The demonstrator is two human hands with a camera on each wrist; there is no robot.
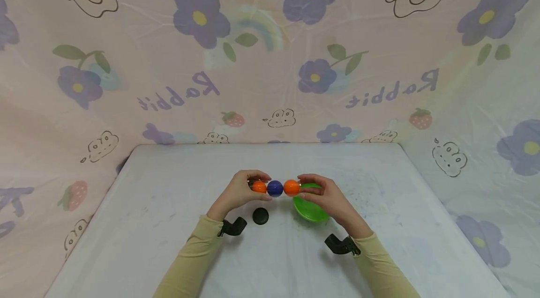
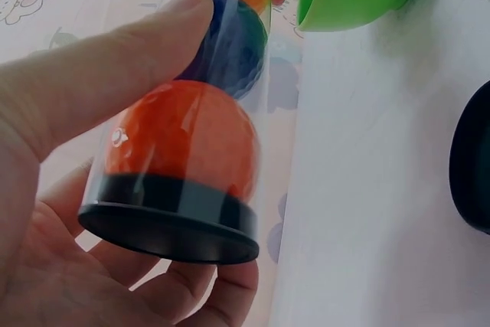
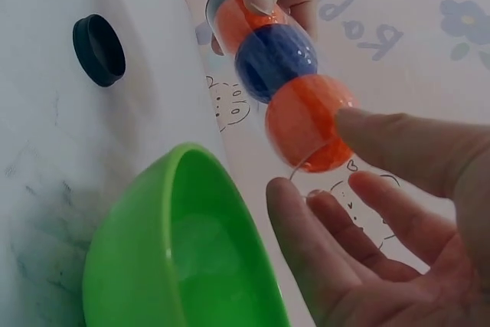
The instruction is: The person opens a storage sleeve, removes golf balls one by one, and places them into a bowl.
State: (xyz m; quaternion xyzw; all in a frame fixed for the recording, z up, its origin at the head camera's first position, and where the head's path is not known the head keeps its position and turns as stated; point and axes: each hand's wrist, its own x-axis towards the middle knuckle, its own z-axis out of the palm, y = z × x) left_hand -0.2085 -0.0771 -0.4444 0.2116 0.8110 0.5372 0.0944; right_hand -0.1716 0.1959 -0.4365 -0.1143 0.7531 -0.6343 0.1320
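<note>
Both hands hold a clear tube (image 2: 184, 139) sideways above the table. Inside, a blue golf ball (image 1: 275, 188) sits between two orange golf balls, one (image 1: 291, 188) toward the right and the other (image 2: 184, 132) against a black end cap (image 2: 168, 231). My left hand (image 1: 237, 192) grips the capped end, thumb along the wall and fingers beneath. At the uncapped end my right hand (image 1: 333, 197) pinches the tube, thumb on its side and a fingertip at the rim. Below that hand stands a green bowl (image 3: 122, 254), partly hidden by it in the head view.
A loose black cap (image 1: 260, 216) lies on the white table (image 1: 168, 242), left of the bowl. Black wrist mounts (image 1: 234, 227) stick out from both sleeves. A patterned cloth (image 1: 261, 82) rises behind the table and along its sides.
</note>
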